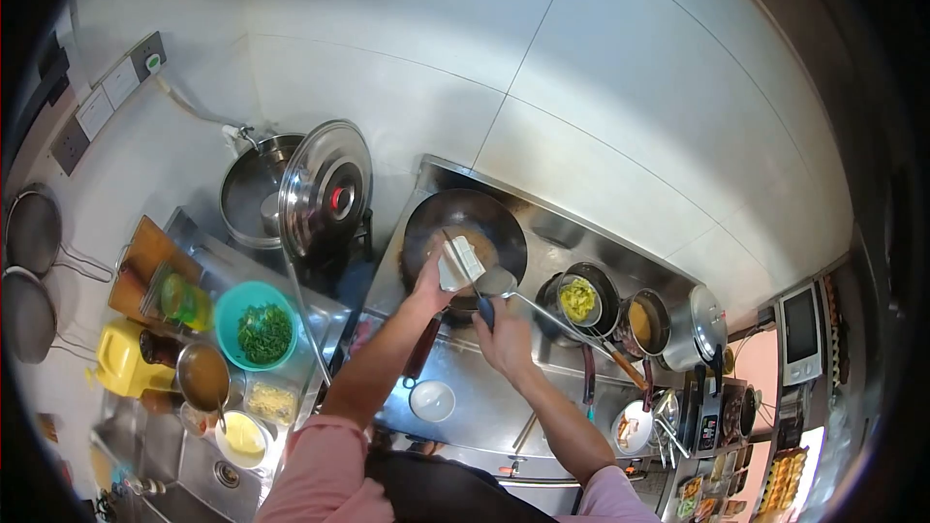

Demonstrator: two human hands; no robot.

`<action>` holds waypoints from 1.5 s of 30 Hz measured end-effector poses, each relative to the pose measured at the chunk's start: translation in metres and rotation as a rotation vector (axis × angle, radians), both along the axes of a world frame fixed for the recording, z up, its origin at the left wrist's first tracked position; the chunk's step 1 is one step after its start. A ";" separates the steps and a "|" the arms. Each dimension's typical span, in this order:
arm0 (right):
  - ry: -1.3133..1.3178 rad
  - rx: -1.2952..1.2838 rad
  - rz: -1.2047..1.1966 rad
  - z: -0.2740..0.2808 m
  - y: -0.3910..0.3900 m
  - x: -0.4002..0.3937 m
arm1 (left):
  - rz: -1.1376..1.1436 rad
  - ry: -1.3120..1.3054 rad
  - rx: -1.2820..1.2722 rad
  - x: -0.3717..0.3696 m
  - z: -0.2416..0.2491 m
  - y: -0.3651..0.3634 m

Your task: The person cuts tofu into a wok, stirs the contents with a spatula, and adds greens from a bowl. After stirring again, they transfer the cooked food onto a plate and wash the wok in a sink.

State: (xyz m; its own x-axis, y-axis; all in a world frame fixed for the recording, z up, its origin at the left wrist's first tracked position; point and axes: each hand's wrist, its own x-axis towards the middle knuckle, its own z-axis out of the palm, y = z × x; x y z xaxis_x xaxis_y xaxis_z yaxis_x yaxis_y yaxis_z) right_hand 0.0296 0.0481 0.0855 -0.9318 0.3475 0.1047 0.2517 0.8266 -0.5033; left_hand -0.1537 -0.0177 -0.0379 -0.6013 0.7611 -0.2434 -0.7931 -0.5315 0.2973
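Over the dark wok point(509, 232), my left hand point(432, 283) is closed around a white block of tofu point(461, 266) whose top shows cut lines. My right hand point(506, 337) grips the dark handle of a knife point(486, 313), and its thin blade lies across the tofu. Brownish liquid shows at the bottom of the wok, partly hidden by the tofu and my hands. Beside the knife, the round bowl of a metal ladle point(497, 281) rests at the wok's rim. A small white bowl point(432, 401) stands on the steel counter below my arms.
To the right are a strainer of chopped yellow-green vegetables point(579, 300), a pan of brown liquid point(644, 322) and a pressure cooker point(707, 315). At left stand a teal bowl of chopped greens point(260, 331), a large pot point(244, 196) and its tilted lid point(325, 189).
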 end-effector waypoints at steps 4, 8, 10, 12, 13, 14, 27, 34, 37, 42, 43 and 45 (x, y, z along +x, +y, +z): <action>-0.035 0.055 0.008 -0.003 -0.005 -0.001 | 0.023 -0.046 -0.088 0.006 0.026 -0.003; -0.118 0.098 -0.019 -0.021 -0.001 -0.007 | 0.019 -0.057 -0.101 0.006 0.020 -0.001; -0.135 0.087 -0.023 -0.021 -0.001 -0.008 | 0.021 -0.066 -0.090 0.003 0.010 0.001; -0.126 0.047 -0.023 -0.018 -0.001 -0.009 | 0.024 -0.083 -0.081 -0.001 0.003 0.002; -0.085 0.014 -0.024 -0.016 -0.002 -0.009 | 0.028 -0.065 -0.077 -0.004 0.001 0.002; -0.047 -0.022 -0.025 -0.012 -0.005 -0.007 | 0.032 -0.049 -0.075 -0.005 -0.001 0.001; -0.170 0.025 0.010 -0.028 -0.010 -0.014 | 0.033 -0.056 -0.100 -0.005 -0.001 0.003; 0.027 -0.178 -0.037 0.000 0.023 -0.009 | -0.183 -0.021 -0.062 -0.040 -0.014 -0.007; -0.078 -0.051 0.018 0.007 0.060 -0.009 | -0.340 0.040 -0.192 -0.060 -0.003 -0.018; -0.042 0.078 0.151 0.001 0.090 -0.012 | -0.504 0.084 -0.228 -0.093 -0.019 -0.010; -0.044 0.086 0.167 0.002 0.093 -0.014 | -0.531 0.087 -0.226 -0.096 -0.021 -0.008; -0.082 0.107 0.192 0.003 0.099 -0.019 | -0.549 0.079 -0.254 -0.099 -0.020 -0.003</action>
